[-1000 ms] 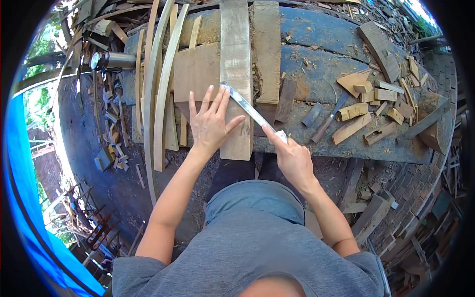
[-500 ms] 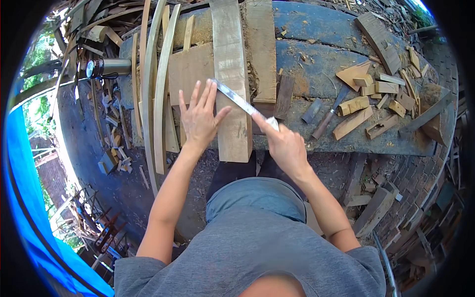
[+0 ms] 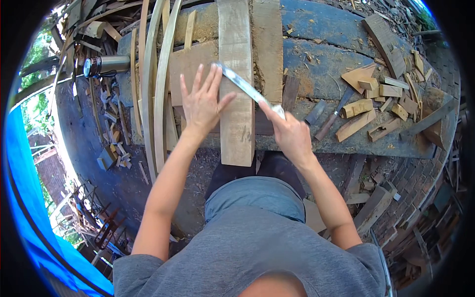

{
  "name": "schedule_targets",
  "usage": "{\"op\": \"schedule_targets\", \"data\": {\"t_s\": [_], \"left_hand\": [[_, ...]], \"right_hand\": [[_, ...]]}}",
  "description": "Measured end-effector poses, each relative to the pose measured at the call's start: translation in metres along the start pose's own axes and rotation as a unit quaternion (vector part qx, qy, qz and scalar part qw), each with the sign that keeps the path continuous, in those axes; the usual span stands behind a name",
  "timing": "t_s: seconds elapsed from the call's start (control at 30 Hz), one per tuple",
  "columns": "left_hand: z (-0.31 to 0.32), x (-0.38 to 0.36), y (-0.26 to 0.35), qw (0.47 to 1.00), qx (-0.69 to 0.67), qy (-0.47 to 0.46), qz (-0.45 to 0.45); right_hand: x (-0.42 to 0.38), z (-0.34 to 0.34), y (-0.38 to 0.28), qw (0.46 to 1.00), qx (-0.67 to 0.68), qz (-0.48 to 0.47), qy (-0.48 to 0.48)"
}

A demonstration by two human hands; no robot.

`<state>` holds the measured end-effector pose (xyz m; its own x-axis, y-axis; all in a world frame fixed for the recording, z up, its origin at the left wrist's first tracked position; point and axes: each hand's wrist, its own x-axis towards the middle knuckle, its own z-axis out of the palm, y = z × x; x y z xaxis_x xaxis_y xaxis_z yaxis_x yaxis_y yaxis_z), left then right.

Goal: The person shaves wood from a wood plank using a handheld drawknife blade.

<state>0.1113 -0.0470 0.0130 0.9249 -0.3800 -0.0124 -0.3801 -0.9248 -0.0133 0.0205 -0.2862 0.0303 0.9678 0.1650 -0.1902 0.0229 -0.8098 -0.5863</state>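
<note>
A long plank [image 3: 236, 133] lies lengthwise on the bench, its near end jutting over the front edge towards my legs. Slanting across its top is a flat file [image 3: 242, 85], a narrow grey metal bar with a pale handle end. My right hand [image 3: 293, 138] is wrapped around that handle, index finger stretched along the bar. At the bar's far tip, the fingertips of my left hand [image 3: 202, 101] rest on or beside the metal. Its fingers are straight and its thumb reaches over the plank's left edge. Whether the left fingers press down cannot be made out.
Another thick board [image 3: 268, 54] lies right of the plank. Long curved strips [image 3: 162, 89] are at the left, near a metal flashlight [image 3: 111, 65]. On the right are a chisel [image 3: 327, 126], several wood offcuts [image 3: 356, 108] and a dark plank [image 3: 385, 47].
Both hands and the file have moved farther from me along the plank. The whole bench also appears shifted slightly in view.
</note>
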Motion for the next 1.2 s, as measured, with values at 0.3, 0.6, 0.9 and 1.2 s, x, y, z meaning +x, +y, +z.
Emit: {"op": "schedule_targets", "data": {"t_s": [0.3,0.6,0.9,1.2], "left_hand": [[-0.009,0.009,-0.003,1.0,0.013,-0.018,0.018],[0.007,0.068,-0.023,0.996,0.079,-0.023,-0.024],[-0.007,0.03,0.022,0.999,0.003,-0.033,-0.035],[-0.001,0.063,-0.003,0.999,0.013,0.007,-0.035]], "right_hand": [[-0.001,-0.002,-0.01,1.0,-0.015,0.016,-0.001],[0.051,0.008,-0.011,0.999,-0.026,0.0,0.045],[0.01,-0.003,-0.01,0.999,-0.036,0.035,0.014],[0.043,0.004,-0.009,0.998,-0.027,0.013,0.058]]}}
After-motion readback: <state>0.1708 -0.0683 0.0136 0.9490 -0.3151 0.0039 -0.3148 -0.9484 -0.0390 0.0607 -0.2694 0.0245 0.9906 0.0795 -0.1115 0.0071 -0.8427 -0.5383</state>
